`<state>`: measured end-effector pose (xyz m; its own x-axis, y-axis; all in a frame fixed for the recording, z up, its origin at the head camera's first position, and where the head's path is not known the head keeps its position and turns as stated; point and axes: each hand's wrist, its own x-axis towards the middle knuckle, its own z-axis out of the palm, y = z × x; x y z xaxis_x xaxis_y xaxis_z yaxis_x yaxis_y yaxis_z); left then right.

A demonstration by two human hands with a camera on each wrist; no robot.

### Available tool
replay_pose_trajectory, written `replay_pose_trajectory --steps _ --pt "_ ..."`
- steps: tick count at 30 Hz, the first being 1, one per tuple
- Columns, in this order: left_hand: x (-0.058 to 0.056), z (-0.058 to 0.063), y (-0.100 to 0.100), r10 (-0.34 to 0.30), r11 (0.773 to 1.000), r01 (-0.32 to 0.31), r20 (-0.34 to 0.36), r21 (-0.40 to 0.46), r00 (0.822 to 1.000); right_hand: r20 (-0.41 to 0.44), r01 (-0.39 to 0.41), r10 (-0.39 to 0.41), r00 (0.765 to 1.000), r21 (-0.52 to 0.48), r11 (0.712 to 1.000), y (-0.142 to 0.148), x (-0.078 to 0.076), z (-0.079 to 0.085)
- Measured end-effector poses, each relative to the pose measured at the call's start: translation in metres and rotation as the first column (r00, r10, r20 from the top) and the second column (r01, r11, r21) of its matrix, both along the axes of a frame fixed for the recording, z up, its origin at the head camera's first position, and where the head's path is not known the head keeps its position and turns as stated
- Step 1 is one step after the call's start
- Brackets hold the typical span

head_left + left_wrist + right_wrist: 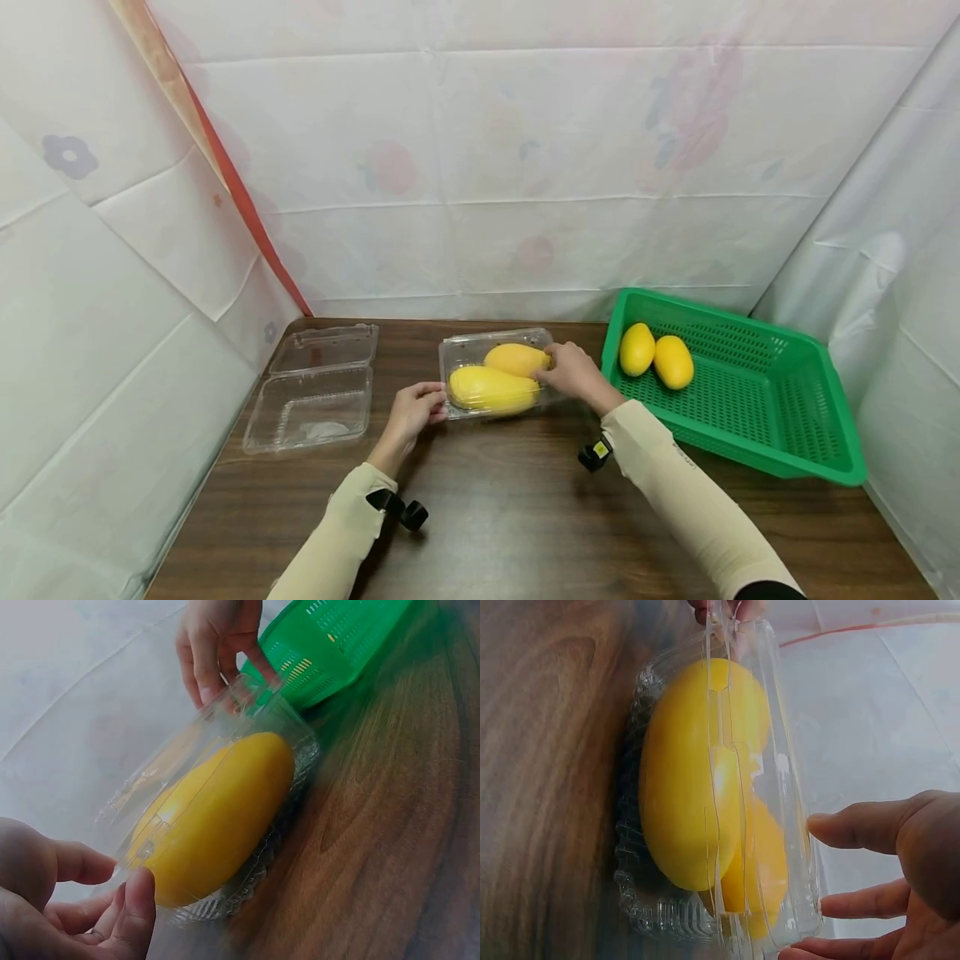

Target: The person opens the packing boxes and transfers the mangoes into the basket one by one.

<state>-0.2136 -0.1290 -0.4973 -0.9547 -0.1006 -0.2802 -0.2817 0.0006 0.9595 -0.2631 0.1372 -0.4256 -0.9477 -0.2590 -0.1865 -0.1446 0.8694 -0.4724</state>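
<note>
A clear plastic clamshell box (pixel 467 350) stands at the table's middle with two smooth yellow mangoes inside. The brighter, larger mango (pixel 225 817) lies along the front, and the more orange mango (pixel 516 359) is behind it. The lid is down over both fruits. At the box's left end, my left hand (pixel 417 412) pinches the edge between thumb and fingers. My right hand (pixel 576 372) is at the opposite end; in the right wrist view its thumb (pixel 855 827) and fairly straight fingers touch the lid side, spread apart.
On the left of the table (pixel 480 517), a second clear clamshell box (pixel 315 400) lies open with its lid folded back. A green slotted basket (pixel 750 400) at the right holds two yellow mangoes (pixel 673 362). White printed sheeting (pixel 487 167) hangs behind the table.
</note>
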Motion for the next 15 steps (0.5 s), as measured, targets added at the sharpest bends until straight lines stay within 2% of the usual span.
replay_pose_trajectory --steps 7,15 --pt "0.013 0.003 -0.006 -0.015 1.0 0.015 -0.009 0.0 1.0 0.03 0.004 -0.003 1.0 -0.047 0.999 0.002 0.014 0.001" --pt "0.033 0.004 -0.01 -0.007 1.0 0.007 -0.021 -0.009 1.0 0.026 0.008 -0.005 1.0 -0.115 0.993 0.007 0.036 -0.003"
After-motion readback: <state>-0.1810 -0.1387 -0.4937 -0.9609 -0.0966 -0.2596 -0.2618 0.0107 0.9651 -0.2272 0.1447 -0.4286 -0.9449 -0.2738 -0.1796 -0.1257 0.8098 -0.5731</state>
